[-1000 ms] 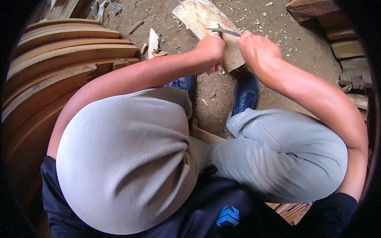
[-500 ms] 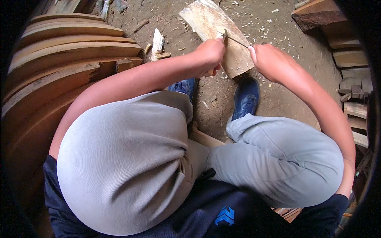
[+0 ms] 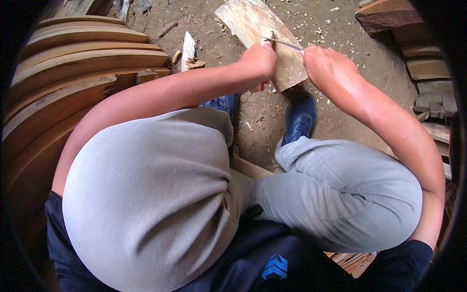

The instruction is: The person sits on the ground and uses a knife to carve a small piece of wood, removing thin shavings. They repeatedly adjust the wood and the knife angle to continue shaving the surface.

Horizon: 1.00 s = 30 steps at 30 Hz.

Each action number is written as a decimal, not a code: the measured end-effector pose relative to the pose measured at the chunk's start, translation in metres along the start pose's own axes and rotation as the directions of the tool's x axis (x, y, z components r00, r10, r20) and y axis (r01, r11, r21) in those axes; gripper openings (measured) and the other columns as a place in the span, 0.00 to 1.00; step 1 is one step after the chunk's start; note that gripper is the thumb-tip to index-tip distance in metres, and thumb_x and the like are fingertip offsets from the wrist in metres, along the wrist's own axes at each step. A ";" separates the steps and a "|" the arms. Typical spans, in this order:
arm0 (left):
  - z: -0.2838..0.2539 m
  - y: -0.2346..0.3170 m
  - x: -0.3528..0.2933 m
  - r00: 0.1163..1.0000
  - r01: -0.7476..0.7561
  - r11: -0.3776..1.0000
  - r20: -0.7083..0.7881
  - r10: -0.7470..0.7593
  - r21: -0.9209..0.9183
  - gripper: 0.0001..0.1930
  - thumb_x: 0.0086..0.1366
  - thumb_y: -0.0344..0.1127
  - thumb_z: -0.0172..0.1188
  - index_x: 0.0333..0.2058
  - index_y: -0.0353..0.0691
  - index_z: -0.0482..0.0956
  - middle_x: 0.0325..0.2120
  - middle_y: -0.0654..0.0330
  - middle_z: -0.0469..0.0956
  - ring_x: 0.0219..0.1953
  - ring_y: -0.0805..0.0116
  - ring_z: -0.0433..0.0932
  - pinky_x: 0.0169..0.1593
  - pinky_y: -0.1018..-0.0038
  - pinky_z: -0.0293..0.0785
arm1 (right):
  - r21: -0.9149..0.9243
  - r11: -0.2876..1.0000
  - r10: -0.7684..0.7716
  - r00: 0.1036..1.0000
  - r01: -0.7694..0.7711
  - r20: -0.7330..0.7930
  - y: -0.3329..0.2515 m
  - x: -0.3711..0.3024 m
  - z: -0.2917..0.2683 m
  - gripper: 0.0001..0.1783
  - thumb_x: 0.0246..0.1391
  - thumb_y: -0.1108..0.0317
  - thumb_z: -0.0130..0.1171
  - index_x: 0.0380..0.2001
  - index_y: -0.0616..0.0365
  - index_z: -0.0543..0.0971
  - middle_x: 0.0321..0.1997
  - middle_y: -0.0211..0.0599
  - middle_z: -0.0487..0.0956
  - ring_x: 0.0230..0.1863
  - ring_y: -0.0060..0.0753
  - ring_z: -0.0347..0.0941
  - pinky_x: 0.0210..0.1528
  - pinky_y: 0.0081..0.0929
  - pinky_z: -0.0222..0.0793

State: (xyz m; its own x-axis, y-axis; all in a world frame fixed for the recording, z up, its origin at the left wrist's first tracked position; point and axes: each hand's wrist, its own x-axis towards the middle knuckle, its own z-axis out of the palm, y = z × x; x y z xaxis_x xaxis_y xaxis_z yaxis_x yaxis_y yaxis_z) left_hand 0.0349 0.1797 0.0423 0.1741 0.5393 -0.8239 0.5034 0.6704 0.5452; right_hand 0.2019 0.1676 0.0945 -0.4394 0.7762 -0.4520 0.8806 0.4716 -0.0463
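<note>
My right hand point(image 3: 327, 64) is closed round the end of a thin knife point(image 3: 287, 44), its grip hidden in my fingers. The narrow blade points left, across the tip of a small wooden stick point(image 3: 272, 37). That stick is in my closed left hand point(image 3: 259, 63), which hides most of it. Beneath both hands a pale, curved wooden slab point(image 3: 288, 68) lies on the ground, its near end close to my right shoe point(image 3: 299, 119). My left thumb sits by the blade; whether it touches cannot be made out.
Curved planks point(image 3: 92, 58) are stacked along the left. More wood blocks point(image 3: 428, 73) are piled at the right edge. Light shavings point(image 3: 316, 31) litter the dirt floor point(image 3: 258, 114). A pale wood offcut point(image 3: 188, 51) lies left of the slab.
My right hand has shifted slightly left and up, and the knife blade now lies flatter across the stick. My left hand keeps its hold on the stick.
</note>
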 end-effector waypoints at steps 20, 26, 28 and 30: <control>-0.014 -0.013 0.020 0.999 -0.038 0.990 -0.007 0.037 -0.138 0.23 0.71 0.54 0.33 0.29 0.39 0.64 0.15 0.64 0.60 0.14 0.69 0.62 0.15 0.67 0.55 | 0.118 0.977 0.165 0.980 -0.178 0.107 0.000 0.018 -0.007 0.18 0.57 0.68 0.41 0.33 0.67 0.80 0.37 0.58 0.80 0.41 0.57 0.78 0.45 0.47 0.73; -0.014 -0.007 0.013 0.999 -0.037 0.997 -0.001 0.037 -0.073 0.29 0.72 0.54 0.30 0.35 0.31 0.69 0.19 0.54 0.70 0.16 0.63 0.68 0.21 0.63 0.66 | 0.069 0.985 0.150 0.986 -0.156 0.077 0.001 0.016 -0.004 0.15 0.53 0.72 0.45 0.31 0.68 0.81 0.36 0.58 0.80 0.39 0.54 0.80 0.42 0.44 0.76; -0.011 -0.011 0.020 0.999 -0.051 0.993 -0.017 0.050 -0.103 0.29 0.72 0.54 0.30 0.35 0.30 0.69 0.20 0.53 0.70 0.17 0.62 0.69 0.21 0.63 0.66 | 0.039 0.989 0.141 0.989 -0.143 0.049 0.000 0.017 0.001 0.14 0.52 0.72 0.46 0.31 0.68 0.81 0.35 0.57 0.80 0.39 0.53 0.80 0.40 0.43 0.76; -0.008 -0.011 0.022 0.996 -0.080 0.993 -0.038 0.076 -0.093 0.29 0.72 0.53 0.30 0.35 0.30 0.70 0.20 0.53 0.71 0.18 0.61 0.70 0.21 0.62 0.67 | 0.004 0.991 0.136 0.991 -0.136 0.004 0.000 0.016 0.007 0.14 0.52 0.72 0.47 0.31 0.68 0.81 0.34 0.57 0.81 0.39 0.51 0.80 0.38 0.41 0.77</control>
State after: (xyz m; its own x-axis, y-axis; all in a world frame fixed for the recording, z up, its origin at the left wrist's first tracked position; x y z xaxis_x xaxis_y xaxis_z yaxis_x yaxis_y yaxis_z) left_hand 0.0261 0.1883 0.0191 0.1801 0.6076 -0.7735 0.4073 0.6697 0.6209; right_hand 0.1958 0.1771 0.0814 -0.3148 0.8314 -0.4579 0.9330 0.3597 0.0117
